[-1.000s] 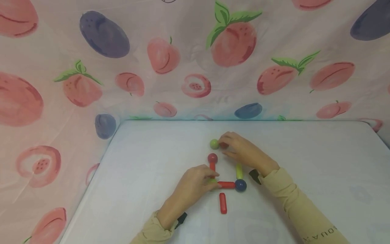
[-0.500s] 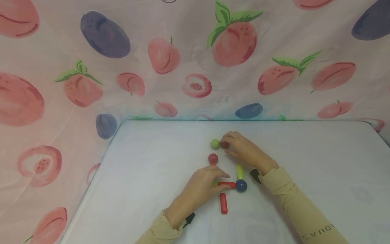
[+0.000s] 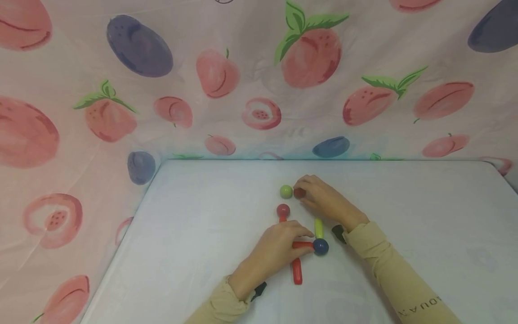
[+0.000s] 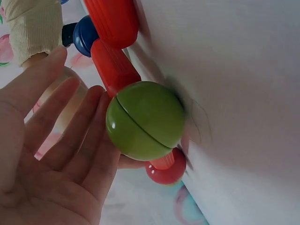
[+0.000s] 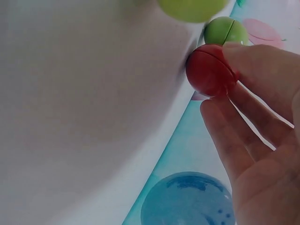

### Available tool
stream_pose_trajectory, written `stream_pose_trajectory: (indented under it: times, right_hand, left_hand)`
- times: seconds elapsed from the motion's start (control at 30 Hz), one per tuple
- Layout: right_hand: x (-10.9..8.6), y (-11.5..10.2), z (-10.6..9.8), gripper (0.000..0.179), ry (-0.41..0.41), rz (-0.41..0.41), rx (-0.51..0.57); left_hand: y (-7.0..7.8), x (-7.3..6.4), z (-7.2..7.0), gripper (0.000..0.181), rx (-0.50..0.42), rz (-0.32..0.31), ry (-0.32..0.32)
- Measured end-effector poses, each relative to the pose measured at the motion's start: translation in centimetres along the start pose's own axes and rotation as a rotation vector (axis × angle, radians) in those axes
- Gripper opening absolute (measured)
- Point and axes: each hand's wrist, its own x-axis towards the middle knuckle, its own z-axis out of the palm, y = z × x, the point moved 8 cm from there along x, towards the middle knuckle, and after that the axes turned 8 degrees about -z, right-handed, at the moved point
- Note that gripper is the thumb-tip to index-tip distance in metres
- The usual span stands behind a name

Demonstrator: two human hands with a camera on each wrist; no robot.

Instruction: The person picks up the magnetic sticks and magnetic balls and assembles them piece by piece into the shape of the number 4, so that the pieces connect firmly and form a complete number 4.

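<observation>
My right hand (image 3: 325,200) pinches a red ball (image 5: 208,70) between thumb and fingers at the back of the group. Just left of it sits a green ball (image 3: 286,191). My left hand (image 3: 277,245) reaches over a red rod (image 3: 303,245), fingers extended, its tips by the blue ball (image 3: 321,246) at the rod's end. The palm hides a second green ball (image 4: 145,119) from the head view; the left wrist view shows it joining two red rods. Another red ball (image 3: 283,210) tops the upright-running rod. From the blue ball a yellow-green rod (image 3: 319,228) extends backward.
A separate red rod (image 3: 297,272) lies in front of the joined pieces, partly behind the left hand. All pieces rest on a white table (image 3: 194,202). A fruit-patterned cloth (image 3: 259,67) rises behind the table's back edge.
My left hand has slid right, from the green corner ball along the red rod to the blue ball. The right hand stays almost still with the red ball.
</observation>
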Motion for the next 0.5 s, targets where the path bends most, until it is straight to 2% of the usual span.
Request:
stream_pose_trajectory:
  times: [0.2, 0.5]
  right_hand:
    - [-0.1, 0.2, -0.1, 0.025, 0.035, -0.028, 0.0]
    - [-0.2, 1.0, 0.1, 0.026, 0.021, 0.02, 0.022]
  left_hand:
    - [0.1, 0.3, 0.5, 0.03, -0.004, -0.011, -0.02]
    - [0.5, 0.8, 1.1, 0.03, 0.023, 0.006, -0.041]
